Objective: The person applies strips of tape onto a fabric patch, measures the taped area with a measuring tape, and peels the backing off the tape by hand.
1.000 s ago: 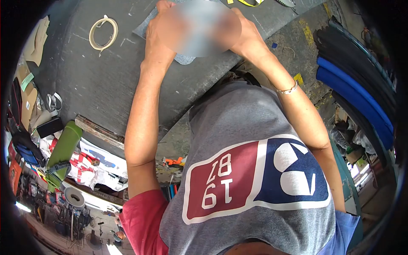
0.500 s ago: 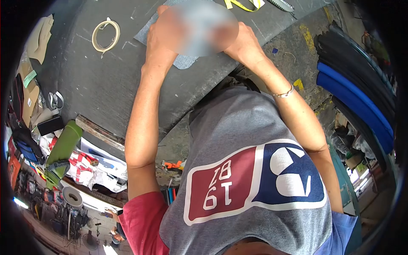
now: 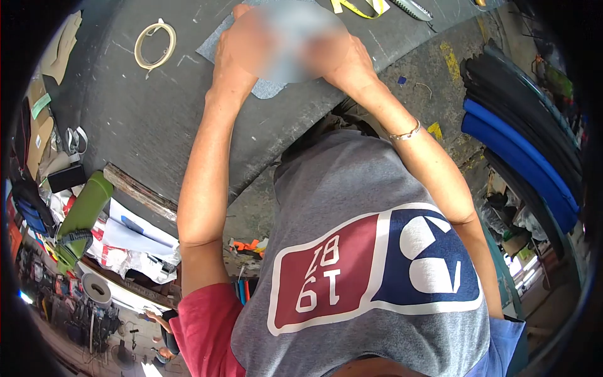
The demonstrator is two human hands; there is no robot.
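Note:
Grey-blue fabric point(image 3: 270, 88) lies on the dark table point(image 3: 144, 119) at the top centre, beneath and between my hands. At the fabric's left side is my left hand point(image 3: 242, 53); a blurred oval covers its fingers. My right hand point(image 3: 352, 63) is over the right part of the fabric, its fingertips hidden by the same blur. Whether either hand grips anything cannot be made out.
A tape roll point(image 3: 155, 45) lies left on the table. A yellow tape measure point(image 3: 361, 7) and a grey-black tool point(image 3: 411, 9) lie at the top right. Fabric rolls point(image 3: 521, 163) stand right. A person point(image 3: 166, 342) is far below left.
My right hand has moved slightly left, closer to my left hand. My left hand stays nearly in place. The tape measure and the tool show more fully, as the view has shifted a little.

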